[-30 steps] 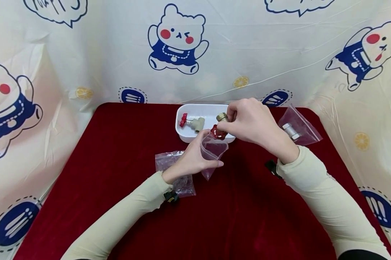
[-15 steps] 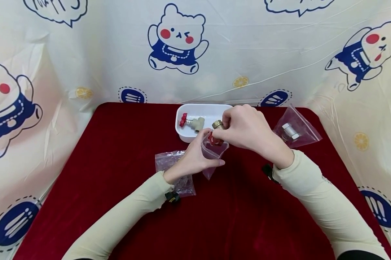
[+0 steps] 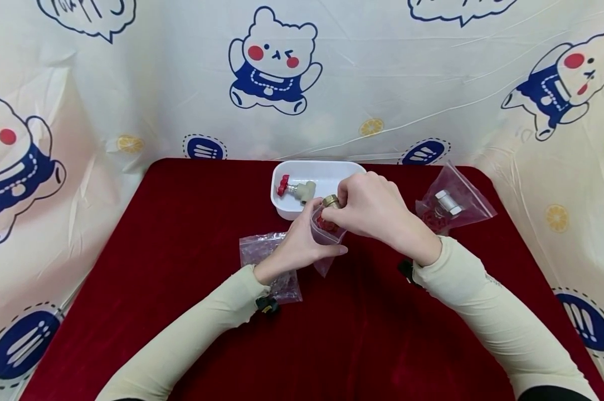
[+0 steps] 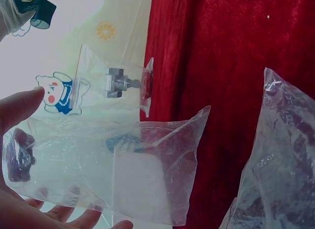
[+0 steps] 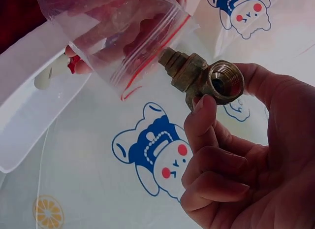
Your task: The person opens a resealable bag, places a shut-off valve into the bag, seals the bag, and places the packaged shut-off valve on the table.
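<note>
Brass valve, red handwheel inside clear bag: right hand pinches valve, left hand grips bag, partly blocking white tray at 12 o'clock; bagged valve at 2, flat bag at 8.

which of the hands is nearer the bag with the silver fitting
The right hand: it is just left of the bag with the silver fitting in the head view, pinching a brass-coloured valve. The left hand is farther left, holding another bag.
</note>
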`<state>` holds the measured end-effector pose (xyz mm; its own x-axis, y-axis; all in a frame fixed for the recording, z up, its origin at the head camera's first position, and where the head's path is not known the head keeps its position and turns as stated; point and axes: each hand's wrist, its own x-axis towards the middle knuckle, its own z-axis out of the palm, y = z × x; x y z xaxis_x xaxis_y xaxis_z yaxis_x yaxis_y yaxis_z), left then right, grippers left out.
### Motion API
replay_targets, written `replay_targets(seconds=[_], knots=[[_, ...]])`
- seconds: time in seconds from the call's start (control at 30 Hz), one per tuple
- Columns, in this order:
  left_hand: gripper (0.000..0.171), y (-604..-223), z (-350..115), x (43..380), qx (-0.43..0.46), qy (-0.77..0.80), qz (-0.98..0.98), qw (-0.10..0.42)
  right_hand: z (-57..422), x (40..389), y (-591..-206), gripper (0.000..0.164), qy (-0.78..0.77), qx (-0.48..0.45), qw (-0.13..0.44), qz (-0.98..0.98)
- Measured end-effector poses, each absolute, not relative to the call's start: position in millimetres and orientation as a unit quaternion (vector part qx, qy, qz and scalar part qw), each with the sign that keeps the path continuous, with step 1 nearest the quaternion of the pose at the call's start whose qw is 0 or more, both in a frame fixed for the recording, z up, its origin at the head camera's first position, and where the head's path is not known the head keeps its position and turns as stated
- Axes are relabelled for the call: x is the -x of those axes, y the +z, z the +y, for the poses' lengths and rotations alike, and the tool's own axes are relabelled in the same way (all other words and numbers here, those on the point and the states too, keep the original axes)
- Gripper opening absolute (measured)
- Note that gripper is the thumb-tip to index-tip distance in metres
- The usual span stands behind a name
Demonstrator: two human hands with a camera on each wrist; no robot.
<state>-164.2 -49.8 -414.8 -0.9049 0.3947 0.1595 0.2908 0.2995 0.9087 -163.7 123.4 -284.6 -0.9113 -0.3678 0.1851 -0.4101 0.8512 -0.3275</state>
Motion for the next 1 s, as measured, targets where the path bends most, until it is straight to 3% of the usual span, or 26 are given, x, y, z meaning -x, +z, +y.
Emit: replay_targets(seconds=[0.57, 1.0], knots=[[0.097, -415.2, -48.2, 164.1, -0.226, 0.566, 0.792, 0.037, 112.4, 165.4, -299.3, 0.047, 0.172, -0.2, 0.041, -0.964], [0.094, -416.1, -47.3, 161.6, -0.208, 0.565, 0.798, 0.036, 103.2, 169.5, -312.1, 0.04, 0.157, -0.179, -0.009, -0.971]])
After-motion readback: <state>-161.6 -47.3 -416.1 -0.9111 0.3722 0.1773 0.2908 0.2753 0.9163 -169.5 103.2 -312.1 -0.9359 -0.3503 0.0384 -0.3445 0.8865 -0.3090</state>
